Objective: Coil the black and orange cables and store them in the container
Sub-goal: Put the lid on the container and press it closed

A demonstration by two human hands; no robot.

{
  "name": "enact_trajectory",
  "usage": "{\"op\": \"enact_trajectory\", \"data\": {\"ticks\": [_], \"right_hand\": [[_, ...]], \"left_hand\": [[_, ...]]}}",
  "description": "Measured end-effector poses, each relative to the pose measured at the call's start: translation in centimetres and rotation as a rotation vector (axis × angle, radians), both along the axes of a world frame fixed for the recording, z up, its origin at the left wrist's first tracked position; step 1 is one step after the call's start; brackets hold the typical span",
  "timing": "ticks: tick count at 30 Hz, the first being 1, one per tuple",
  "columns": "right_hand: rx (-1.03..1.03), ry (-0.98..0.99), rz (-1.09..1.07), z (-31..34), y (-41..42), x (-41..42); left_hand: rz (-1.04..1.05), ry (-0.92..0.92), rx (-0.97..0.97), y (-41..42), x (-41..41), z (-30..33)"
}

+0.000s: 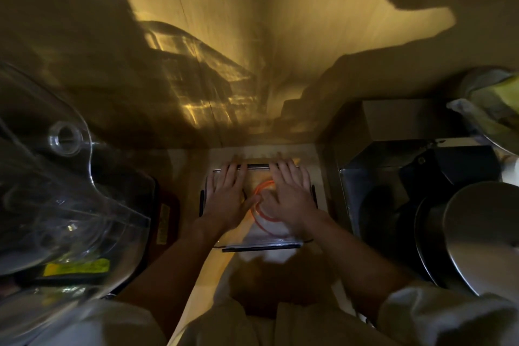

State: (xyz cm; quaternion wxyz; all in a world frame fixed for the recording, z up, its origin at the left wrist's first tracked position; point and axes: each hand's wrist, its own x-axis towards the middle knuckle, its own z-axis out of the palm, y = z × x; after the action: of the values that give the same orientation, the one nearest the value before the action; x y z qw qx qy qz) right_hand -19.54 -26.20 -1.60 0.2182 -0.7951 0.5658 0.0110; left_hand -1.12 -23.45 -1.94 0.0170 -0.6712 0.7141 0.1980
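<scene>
Fingers (pixel 229 174) of the left hand (pixel 224 199) are laid flat and slightly spread on the clear lid of the container (pixel 259 243), their tips reaching its far edge; nothing is gripped by them. Fingers (pixel 289 170) of the right hand (pixel 289 199) are likewise stretched out flat on the same lid, just beside the left ones, with the tips at the far rim. Both thumbs are turned inward and appear to meet near the middle of the lid. The orange cable (pixel 262 216) is seen coiled in a loop inside the container, beneath the lid, lying under and between the two palms. The black cable cannot be made out in the dim light. The container is set on a pale counter (pixel 196 284) directly in front of the person, and both forearms are extended over it. Clear plastic ware (pixel 56 177) is stacked at the left, and a dark pot with a metal lid (pixel 483 236) is placed at the right, both well apart from the hands
</scene>
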Motion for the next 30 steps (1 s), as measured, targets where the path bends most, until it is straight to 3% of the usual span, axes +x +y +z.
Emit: {"op": "enact_trajectory", "data": {"ticks": [10, 14, 18, 23, 30], "right_hand": [[0.009, -0.060, -0.023, -0.2, -0.2, -0.1], [-0.048, -0.204, -0.045, -0.3, 2.8, -1.5], [0.014, -0.234, -0.037, -0.1, 9.3, -3.3], [-0.024, -0.074, 0.026, -2.5, 14.4, -5.7], [0.024, -0.071, -0.025, -0.4, 12.5, -5.0]], "left_hand": [[0.004, -0.001, 0.022, -0.3, 0.0, 0.6], [0.022, 0.188, -0.189, 2.3, 0.1, 1.3], [-0.030, 0.269, -0.175, 9.5, 0.7, 0.6], [0.045, 0.224, -0.143, 15.4, 1.4, -0.4], [0.050, 0.180, -0.127, 13.4, 1.3, -1.2]]}}
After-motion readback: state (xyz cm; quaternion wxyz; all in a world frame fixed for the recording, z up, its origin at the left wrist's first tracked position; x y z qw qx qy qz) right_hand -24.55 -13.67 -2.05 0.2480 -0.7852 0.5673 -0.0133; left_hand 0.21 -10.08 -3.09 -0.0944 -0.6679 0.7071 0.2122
